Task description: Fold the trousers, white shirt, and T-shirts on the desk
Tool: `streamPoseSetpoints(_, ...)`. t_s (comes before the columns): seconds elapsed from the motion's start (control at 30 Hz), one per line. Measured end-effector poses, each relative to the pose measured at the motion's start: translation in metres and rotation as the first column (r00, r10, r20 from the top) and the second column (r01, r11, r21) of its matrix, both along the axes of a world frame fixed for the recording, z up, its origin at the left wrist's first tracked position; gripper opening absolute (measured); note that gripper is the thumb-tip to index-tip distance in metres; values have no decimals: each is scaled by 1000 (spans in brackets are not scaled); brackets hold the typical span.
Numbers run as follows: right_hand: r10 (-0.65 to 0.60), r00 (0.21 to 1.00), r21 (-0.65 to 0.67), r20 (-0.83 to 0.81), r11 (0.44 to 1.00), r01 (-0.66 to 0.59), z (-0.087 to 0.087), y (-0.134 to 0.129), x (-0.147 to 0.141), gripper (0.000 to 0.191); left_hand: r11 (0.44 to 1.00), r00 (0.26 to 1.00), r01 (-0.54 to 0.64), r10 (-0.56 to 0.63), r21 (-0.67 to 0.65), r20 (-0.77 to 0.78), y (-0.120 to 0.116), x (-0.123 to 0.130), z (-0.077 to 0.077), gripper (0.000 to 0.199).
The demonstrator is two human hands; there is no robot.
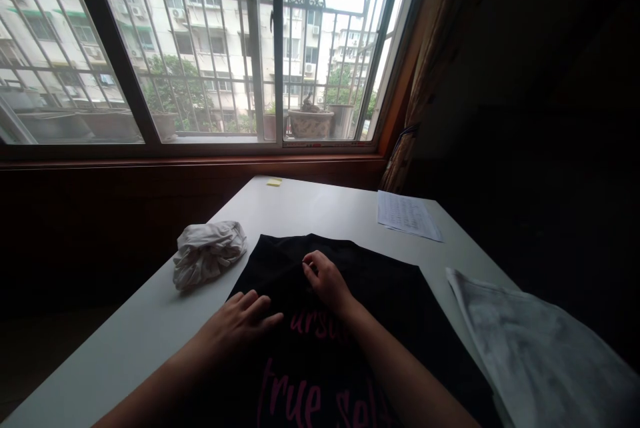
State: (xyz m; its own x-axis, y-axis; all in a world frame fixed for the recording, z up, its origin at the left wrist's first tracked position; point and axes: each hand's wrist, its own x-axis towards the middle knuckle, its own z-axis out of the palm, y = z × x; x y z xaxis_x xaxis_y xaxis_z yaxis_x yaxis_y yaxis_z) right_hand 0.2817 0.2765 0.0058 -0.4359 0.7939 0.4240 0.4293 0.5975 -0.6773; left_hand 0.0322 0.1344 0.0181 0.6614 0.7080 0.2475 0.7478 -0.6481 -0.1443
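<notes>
A black garment with pink lettering [305, 398], which looks like a T-shirt, lies spread over the near part of the white table. My left hand [245, 317] rests on or just over its left side, fingers apart and thumb stretched out. Further up, above the lettering, my right hand [325, 281] has its fingers curled and the thumb near the index finger in a pinch. Whatever sits between those fingertips, if anything, is too small to make out. My right forearm covers part of the printed words.
A crumpled white cloth [207, 255] lies on the table [320, 208] to the left. On the right, a pale grey cloth [545, 355] hangs over the edge. Printed papers [407, 215] and a yellow sticky note [274, 183] lie toward the window [277, 48]. A curtain [417, 91] hangs beside it.
</notes>
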Motion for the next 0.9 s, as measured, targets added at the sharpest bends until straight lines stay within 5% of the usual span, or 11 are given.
streamPoseSetpoints(0.17,20,1000,77,15,997,-21,-1,-1,5,10,997,988,-66,59,-47,-141,11,19,3,27)
streamPoseSetpoints(0.3,35,996,179,84,983,-50,-1,-2,11,13,999,993,-48,50,24,-103,1,16,5,12)
streamPoseSetpoints(0.57,130,872,277,473,917,-287,-14,-3,19,32,993,991,-30,16,110,132,-37,5,-16,25)
streamPoseSetpoints(0.77,147,936,328,320,910,-255,-4,-13,27,27,995,984,28,-44,94,173,-41,-4,-26,41)
streamPoseSetpoints(0.9,302,898,247,319,889,-386,9,-22,33,24,996,981,85,-83,0,178,-44,-5,-21,42)
